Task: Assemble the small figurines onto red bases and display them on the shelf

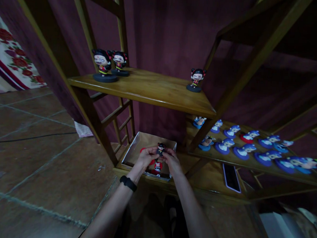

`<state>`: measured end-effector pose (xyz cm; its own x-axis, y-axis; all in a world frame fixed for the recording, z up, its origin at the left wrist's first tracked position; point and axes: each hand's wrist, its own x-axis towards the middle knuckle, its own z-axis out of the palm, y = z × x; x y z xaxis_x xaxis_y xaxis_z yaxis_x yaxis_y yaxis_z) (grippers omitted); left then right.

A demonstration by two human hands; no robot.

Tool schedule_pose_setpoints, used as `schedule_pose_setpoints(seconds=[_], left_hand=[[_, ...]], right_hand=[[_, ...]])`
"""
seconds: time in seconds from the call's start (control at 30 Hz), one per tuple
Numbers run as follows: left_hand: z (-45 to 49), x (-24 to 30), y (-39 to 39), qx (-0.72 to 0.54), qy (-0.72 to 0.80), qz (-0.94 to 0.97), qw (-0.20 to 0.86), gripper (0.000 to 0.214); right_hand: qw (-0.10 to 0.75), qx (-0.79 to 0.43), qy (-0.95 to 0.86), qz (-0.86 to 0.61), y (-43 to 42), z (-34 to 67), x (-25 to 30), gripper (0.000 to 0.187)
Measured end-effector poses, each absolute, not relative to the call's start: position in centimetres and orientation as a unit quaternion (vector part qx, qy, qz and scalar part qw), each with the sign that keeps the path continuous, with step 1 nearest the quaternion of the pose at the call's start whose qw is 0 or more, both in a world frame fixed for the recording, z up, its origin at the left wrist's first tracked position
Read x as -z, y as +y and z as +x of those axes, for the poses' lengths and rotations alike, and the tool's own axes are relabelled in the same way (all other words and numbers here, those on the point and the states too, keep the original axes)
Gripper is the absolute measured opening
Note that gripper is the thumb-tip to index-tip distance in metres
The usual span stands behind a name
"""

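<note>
Both my hands meet over an open cardboard box on the lowest shelf. My left hand and my right hand are closed together on a small black-haired figurine, held just above the box. Another figurine with red parts lies in the box below my hands. A black band sits on my left wrist.
Three black-haired figurines on round bases stand on the upper wooden shelf. Several blue figurines lie on the lower right shelf. A phone lies beneath them. Tiled floor spreads to the left.
</note>
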<state>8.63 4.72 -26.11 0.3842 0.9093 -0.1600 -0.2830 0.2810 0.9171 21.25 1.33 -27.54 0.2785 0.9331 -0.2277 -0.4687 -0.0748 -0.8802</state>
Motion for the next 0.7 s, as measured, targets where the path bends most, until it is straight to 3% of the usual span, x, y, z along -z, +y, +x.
schedule_pose_setpoints(seconds=[0.4,0.7], left_hand=[[9.4,26.9,4.4,-0.441,0.38,0.494,0.646,0.031],[9.5,26.7,4.4,-0.452,0.387,0.467,0.654,0.037]], right_hand=[[0.631,-0.54,-0.227,-0.508,1.3,21.4,28.1,0.02],[0.634,-0.595,-0.223,-0.441,1.1,21.5,27.7,0.021]])
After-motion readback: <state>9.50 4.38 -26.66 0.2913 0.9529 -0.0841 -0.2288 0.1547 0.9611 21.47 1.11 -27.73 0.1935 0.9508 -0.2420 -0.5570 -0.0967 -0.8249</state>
